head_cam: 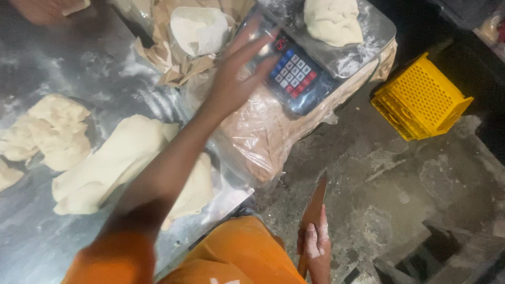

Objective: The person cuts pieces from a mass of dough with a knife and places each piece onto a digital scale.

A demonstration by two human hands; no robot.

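Left hand [236, 79], fingers splayed wide and motion-blurred, reaches over the plastic-wrapped digital scale [300, 73], whose steel pan holds a soft dough lump [332, 20] at 1 o'clock. Right hand [314, 247] at 5 o'clock grips what looks like a flat reddish-brown knife [314, 202]. Floppy pale dough slab [121, 163] lies on the floury steel table [31, 236] at 9 o'clock.

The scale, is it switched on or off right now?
On: the scale shows a lit red display beside its keypad, with a dough lump on its platform and the left hand reaching toward it.

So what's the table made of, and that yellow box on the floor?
The table looks like bare metal, probably steel: grey, shiny, with flour smears. The yellow crate seems hard plastic: bright even colour and a moulded grid of small holes.
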